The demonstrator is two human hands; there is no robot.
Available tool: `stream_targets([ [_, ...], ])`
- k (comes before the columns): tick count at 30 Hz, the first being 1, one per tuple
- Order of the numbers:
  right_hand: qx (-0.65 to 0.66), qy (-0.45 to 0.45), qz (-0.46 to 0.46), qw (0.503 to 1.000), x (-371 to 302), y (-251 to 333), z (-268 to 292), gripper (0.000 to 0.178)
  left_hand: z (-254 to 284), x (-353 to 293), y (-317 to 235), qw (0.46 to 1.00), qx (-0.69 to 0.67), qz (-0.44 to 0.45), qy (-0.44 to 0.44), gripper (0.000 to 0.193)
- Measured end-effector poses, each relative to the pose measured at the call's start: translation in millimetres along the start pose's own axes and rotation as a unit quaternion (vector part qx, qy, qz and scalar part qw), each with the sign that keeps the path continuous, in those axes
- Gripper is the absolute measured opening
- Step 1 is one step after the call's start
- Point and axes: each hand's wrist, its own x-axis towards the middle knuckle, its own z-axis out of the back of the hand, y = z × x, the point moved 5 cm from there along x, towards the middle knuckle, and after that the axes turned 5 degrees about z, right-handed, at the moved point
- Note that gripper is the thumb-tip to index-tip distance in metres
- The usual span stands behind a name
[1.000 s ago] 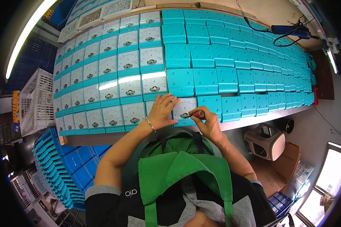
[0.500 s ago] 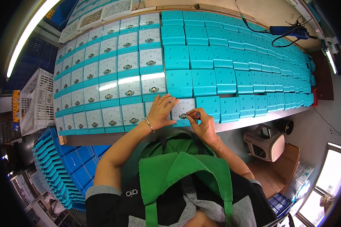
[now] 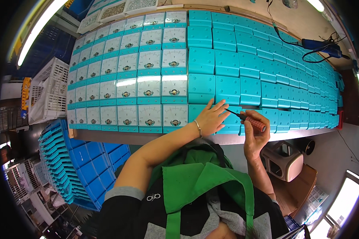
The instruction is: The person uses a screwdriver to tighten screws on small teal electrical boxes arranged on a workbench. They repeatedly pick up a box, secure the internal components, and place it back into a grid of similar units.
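Note:
My left hand [image 3: 212, 119] lies with fingers spread over the teal boxes in the front row, resting on or just above them. In my right hand [image 3: 256, 137] is a screwdriver [image 3: 254, 124] with a red handle and a thin dark shaft. Its shaft points left toward my left fingertips, above a teal box [image 3: 230, 124]; whether the tip touches anything I cannot tell. To the left of my hands stand rows of teal-cased dial meters [image 3: 175, 115] with white faces. Plain teal boxes [image 3: 202, 88] with round marks fill the rows to the right.
White trays of small parts [image 3: 141, 4] sit at the far left. A blue corded tool [image 3: 321, 47] hangs over the far right. A white crate [image 3: 50, 89] and blue bins [image 3: 85, 165] flank the table's left. Below its right edge are a beige stool [image 3: 283, 161] and a cardboard box [image 3: 301, 187].
Both hands have moved right, and the screwdriver has come away from a dial meter's face. Teal surface now shows where that white face was. The whole view has shifted slightly.

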Motion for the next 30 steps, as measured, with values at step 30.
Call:
stream_targets([
  [30, -0.244, 0.19, 0.146, 0.94, -65, -27, -156, 0.029, 81, -131, 120, 0.994, -0.021, 0.103, 0.025, 0.098],
])
